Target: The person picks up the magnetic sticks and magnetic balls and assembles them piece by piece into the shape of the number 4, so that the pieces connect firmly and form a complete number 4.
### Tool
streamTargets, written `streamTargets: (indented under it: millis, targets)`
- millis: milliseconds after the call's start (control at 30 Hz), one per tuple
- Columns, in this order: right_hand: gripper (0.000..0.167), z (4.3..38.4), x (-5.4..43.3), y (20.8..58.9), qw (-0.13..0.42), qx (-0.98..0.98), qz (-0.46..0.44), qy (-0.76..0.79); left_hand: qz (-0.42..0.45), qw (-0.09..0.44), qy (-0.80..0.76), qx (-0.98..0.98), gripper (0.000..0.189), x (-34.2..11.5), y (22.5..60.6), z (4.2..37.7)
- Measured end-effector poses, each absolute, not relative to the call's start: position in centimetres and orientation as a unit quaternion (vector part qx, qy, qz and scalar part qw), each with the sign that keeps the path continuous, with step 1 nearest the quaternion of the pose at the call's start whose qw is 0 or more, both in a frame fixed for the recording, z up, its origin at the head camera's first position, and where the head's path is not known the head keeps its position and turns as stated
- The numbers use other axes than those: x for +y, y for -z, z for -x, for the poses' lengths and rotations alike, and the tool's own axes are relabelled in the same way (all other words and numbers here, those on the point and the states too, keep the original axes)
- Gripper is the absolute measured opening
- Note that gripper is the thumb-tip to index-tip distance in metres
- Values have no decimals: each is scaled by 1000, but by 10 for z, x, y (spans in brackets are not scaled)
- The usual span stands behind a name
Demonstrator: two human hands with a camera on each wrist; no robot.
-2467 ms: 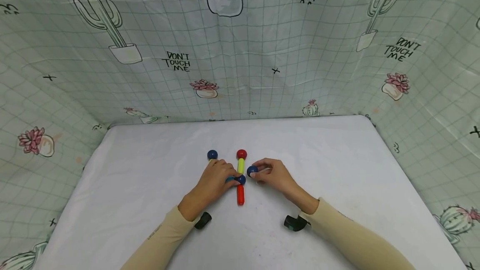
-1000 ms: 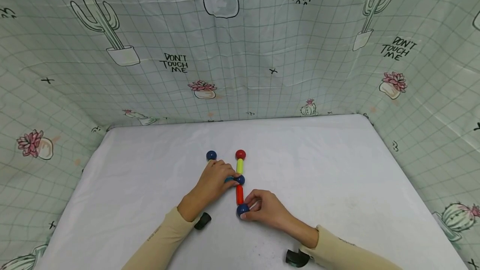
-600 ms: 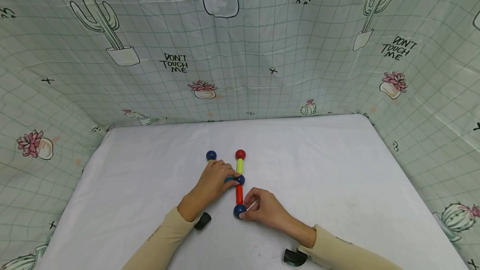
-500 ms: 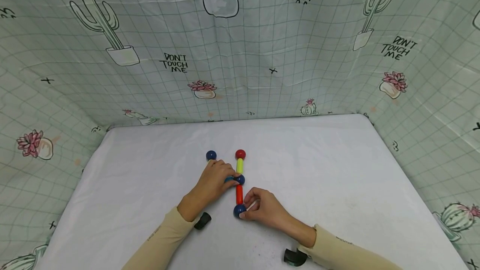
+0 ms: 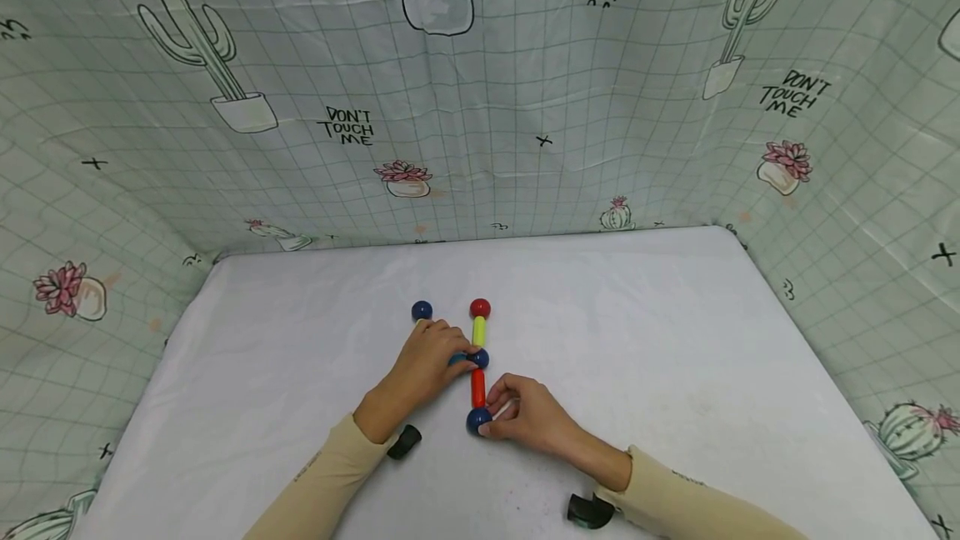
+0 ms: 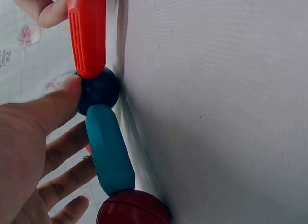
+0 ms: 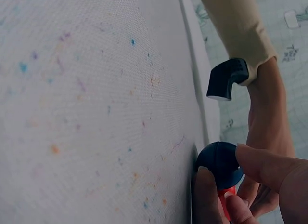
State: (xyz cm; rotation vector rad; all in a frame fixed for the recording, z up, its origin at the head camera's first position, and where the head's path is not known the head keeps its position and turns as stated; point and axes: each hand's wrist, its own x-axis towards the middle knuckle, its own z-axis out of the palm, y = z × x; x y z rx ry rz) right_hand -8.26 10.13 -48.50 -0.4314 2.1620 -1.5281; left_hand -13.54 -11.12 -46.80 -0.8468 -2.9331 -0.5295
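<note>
My left hand (image 5: 428, 362) pinches the middle blue ball (image 6: 99, 91) of a ball-and-rod construction lying on the table. From that ball a yellow-green rod (image 5: 479, 332) runs back to a red ball (image 5: 480, 308), and a red rod (image 5: 478, 388) runs toward me. At the red rod's near end, my right hand (image 5: 528, 413) pinches another blue ball (image 7: 221, 161) between thumb and fingers. A teal rod (image 6: 110, 149) leads from the middle ball to a dark red ball (image 6: 134, 209), which the left hand hides in the head view.
Beyond the left hand sits one more blue ball (image 5: 422, 310), with a bit of pale yellow at its near side. White cloth covers the table (image 5: 637, 340), and a patterned curtain (image 5: 495, 90) rises behind it. Black wrist cameras (image 5: 590, 512) hang under both sleeves.
My right hand has carried its blue ball from beside the middle ball toward me, to the red rod's near end, where it now meets the rod. The left hand has kept its place.
</note>
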Motion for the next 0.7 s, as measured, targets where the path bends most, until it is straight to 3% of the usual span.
streamTargets:
  millis: [400, 700]
  targets:
    - [25, 89, 123, 481, 201, 798, 152, 548, 282, 30, 152, -947, 31, -122, 466, 128]
    - [27, 106, 158, 473, 170, 805, 111, 557, 265, 83, 187, -942, 28, -156, 463, 126]
